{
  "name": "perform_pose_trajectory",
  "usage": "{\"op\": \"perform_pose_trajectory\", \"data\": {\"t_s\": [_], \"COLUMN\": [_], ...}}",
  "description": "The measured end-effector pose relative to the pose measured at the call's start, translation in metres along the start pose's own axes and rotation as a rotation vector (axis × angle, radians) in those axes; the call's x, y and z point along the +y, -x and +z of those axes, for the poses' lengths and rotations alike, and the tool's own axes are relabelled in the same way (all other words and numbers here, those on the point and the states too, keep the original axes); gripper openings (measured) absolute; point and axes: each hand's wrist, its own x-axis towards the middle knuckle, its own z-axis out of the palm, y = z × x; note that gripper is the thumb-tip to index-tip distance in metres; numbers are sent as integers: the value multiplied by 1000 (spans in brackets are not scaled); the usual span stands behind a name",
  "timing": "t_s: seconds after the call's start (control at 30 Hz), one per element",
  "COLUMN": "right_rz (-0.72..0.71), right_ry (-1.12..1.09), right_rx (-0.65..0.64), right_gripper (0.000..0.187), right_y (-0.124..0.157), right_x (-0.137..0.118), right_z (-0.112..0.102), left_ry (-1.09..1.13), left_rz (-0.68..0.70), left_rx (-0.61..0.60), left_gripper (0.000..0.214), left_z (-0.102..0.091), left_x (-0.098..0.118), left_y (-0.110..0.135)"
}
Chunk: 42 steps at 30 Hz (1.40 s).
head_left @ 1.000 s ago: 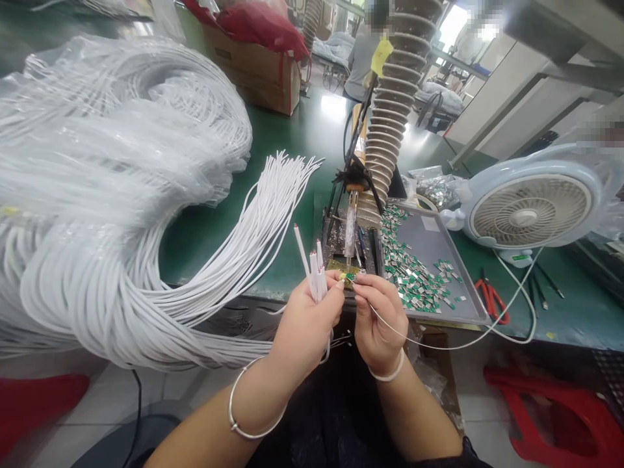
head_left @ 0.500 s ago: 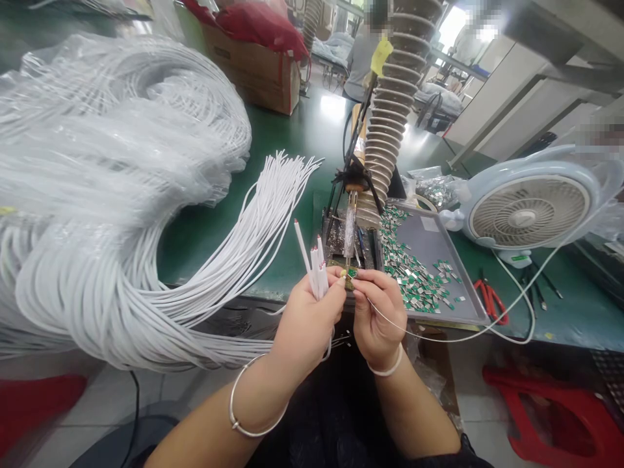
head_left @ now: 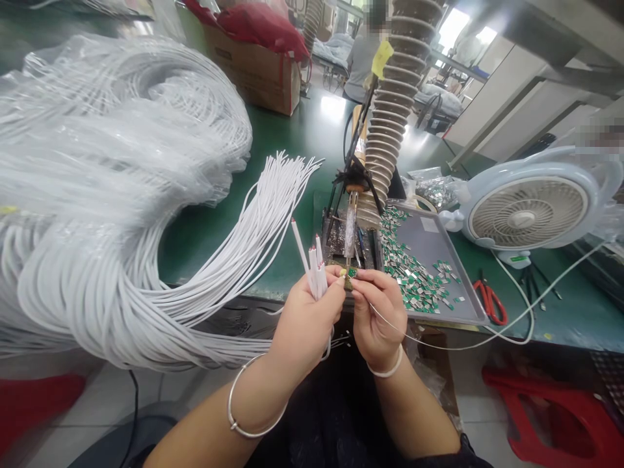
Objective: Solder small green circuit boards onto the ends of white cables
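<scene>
My left hand (head_left: pixel 307 318) is closed around several white cables (head_left: pixel 318 281) whose cut ends show pinkish-red wires. Its thumb and fingertips pinch together beside a small green circuit board (head_left: pixel 351 273); what exactly lies between them is partly hidden. Close by on the right, my right hand (head_left: pixel 383 315) pinches a thin pale wire (head_left: pixel 451 349), which looks like solder and curves off past the fan. Mounted upright above the fingertips, a soldering iron (head_left: pixel 350 227) points its tip down at the small board. Both hands meet at the table's front edge.
A grey tray (head_left: pixel 470 305) with many green-and-metal connectors stands to the right, beside red-handled pliers (head_left: pixel 491 302) and a fan (head_left: pixel 529 201). A ribbed hose (head_left: pixel 390 117) hangs behind the iron. A big bundle of white cables (head_left: pixel 121 279) covers the left; a cardboard box (head_left: pixel 248 68) stands behind.
The thin wire by my right hand sags slightly lower. The cable ends in my left hand have shifted a little to the left. Both hands stay almost in place.
</scene>
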Motion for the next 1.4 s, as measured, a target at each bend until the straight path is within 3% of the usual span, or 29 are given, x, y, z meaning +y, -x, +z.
{"op": "perform_pose_trajectory", "data": {"t_s": [0.33, 0.63, 0.83, 0.97, 1.1, 1.4], "right_rz": [41, 91, 48, 132, 182, 121], "right_ry": [-70, 29, -37, -76, -108, -159], "right_rx": [-2, -157, -165, -118, -40, -51], "right_gripper": [32, 19, 29, 35, 30, 25], "right_y": [11, 5, 9, 14, 12, 2], "right_x": [4, 3, 4, 2, 2, 1], "right_z": [-3, -5, -3, -2, -2, -1], "left_ry": [-59, -301, -349, -319, -303, -358], "left_rz": [-9, -23, 5, 37, 55, 107], "left_rx": [-16, -120, -175, -125, -125, -128], "left_gripper": [13, 16, 13, 13, 14, 15], "left_z": [-13, -30, -28, -24, -21, -18], "left_x": [-9, -11, -5, -2, 0, 10], "left_y": [-1, -3, -5, -7, -9, -9]}}
